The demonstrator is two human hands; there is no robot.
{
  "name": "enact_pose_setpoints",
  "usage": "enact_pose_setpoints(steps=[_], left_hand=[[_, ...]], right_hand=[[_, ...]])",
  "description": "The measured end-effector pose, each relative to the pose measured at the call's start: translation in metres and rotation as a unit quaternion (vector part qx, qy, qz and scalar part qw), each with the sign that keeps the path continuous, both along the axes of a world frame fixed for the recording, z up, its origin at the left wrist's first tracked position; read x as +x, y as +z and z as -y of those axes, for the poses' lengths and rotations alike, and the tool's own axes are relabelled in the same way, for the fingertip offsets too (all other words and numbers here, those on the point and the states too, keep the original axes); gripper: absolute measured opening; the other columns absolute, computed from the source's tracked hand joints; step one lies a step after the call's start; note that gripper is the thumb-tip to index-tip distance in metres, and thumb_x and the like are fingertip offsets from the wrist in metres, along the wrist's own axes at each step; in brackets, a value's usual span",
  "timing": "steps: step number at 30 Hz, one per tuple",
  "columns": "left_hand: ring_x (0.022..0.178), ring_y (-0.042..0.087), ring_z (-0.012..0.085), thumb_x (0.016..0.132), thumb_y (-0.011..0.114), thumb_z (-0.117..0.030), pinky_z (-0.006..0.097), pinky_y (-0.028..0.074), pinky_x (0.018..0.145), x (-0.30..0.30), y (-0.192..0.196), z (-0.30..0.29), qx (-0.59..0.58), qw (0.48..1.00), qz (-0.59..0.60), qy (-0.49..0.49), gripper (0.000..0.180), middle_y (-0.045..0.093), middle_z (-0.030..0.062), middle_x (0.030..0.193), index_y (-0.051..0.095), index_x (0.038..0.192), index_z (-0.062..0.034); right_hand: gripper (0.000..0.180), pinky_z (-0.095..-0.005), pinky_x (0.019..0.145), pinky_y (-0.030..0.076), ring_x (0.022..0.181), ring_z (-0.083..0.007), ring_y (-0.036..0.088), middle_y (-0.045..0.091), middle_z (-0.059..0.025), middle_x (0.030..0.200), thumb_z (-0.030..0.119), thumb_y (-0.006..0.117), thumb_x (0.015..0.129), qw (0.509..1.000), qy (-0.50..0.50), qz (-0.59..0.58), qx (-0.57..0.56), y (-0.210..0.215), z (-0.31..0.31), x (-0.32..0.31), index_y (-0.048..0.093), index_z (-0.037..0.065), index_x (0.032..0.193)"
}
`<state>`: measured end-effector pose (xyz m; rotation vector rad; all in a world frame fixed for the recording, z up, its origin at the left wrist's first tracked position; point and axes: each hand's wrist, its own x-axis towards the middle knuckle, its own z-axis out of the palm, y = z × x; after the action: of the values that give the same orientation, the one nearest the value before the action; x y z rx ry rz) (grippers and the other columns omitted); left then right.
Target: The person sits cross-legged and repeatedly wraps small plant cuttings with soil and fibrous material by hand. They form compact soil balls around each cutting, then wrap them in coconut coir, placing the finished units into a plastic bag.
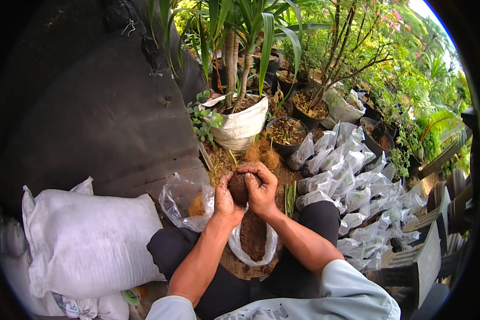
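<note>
Both forearms rise from the lower edge — left hand and right hand cupped with fingers curled tight around a dark soil ball, held above an open clear bag of soil. Step in hand: compacting; next likely calls for even pressure.

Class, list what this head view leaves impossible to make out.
- Dark brown soil ball: mostly covered by the left hand and right hand.
- Clear plastic soil bag: its base is hidden between the legs.
- White woven sack: its left end is cut by the dark fisheye rim.
</note>
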<state>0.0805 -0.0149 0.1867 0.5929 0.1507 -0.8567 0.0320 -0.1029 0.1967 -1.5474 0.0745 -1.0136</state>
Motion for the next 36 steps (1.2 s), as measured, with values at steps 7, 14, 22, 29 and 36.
enact_pose_setpoints(steps=[7, 14, 22, 29, 36], left_hand=[[0.102, 0.064, 0.0214, 0.101, 0.039, -0.033, 0.037, 0.054, 0.09, 0.005, -0.006, 0.0, -0.122, 0.991, 0.047, -0.012, 0.036, 0.064, 0.0092, 0.111, 0.061, 0.112, -0.0074], [0.101, 0.065, 0.0199, 0.103, 0.04, -0.035, 0.036, 0.053, 0.089, 0.003, -0.009, -0.007, 0.0, 0.999, 0.051, 0.004, 0.036, 0.066, 0.0059, 0.108, 0.062, 0.114, -0.009], [0.104, 0.064, 0.0235, 0.103, 0.04, -0.039, 0.039, 0.053, 0.093, 0.004, 0.002, -0.007, -0.106, 0.994, 0.01, -0.036, 0.04, 0.064, 0.0093, 0.113, 0.061, 0.115, -0.0083], [0.101, 0.065, 0.0181, 0.105, 0.038, -0.034, 0.035, 0.052, 0.092, 0.002, 0.0, 0.0, -0.02, 0.999, 0.05, -0.011, 0.036, 0.066, 0.0049, 0.109, 0.062, 0.116, -0.0098], [0.102, 0.065, 0.0214, 0.101, 0.04, -0.029, 0.036, 0.054, 0.09, 0.003, 0.002, 0.002, -0.096, 0.993, 0.066, 0.005, 0.035, 0.065, 0.0093, 0.11, 0.06, 0.116, -0.0045]], right_hand=[[0.025, -0.0439, 0.089, 0.05, 0.097, -0.0349, 0.065, 0.068, -0.0157, 0.099, 0.016, 0.067, 0.08, 0.959, -0.065, -0.025, -0.276, 0.01, 0.006, -0.002, 0.069, 0.002, 0.101], [0.019, -0.0398, 0.086, 0.051, 0.091, -0.0323, 0.066, 0.068, -0.0191, 0.097, 0.011, 0.06, 0.087, 0.992, -0.027, -0.005, -0.12, 0.005, -0.003, -0.002, 0.069, -0.003, 0.095], [0.022, -0.0417, 0.081, 0.052, 0.089, -0.0349, 0.065, 0.067, -0.0168, 0.099, 0.014, 0.067, 0.079, 0.955, -0.062, 0.011, -0.289, 0.023, 0.001, -0.01, 0.07, 0.002, 0.098], [0.015, -0.0374, 0.084, 0.051, 0.093, -0.0306, 0.066, 0.069, -0.0177, 0.096, 0.008, 0.061, 0.086, 0.991, -0.033, 0.009, -0.132, 0.017, 0.005, -0.006, 0.069, -0.004, 0.093], [0.022, -0.0395, 0.082, 0.05, 0.09, -0.0313, 0.065, 0.069, -0.0121, 0.096, 0.015, 0.069, 0.076, 0.956, -0.044, -0.062, -0.283, 0.023, 0.007, -0.004, 0.07, 0.003, 0.095]])
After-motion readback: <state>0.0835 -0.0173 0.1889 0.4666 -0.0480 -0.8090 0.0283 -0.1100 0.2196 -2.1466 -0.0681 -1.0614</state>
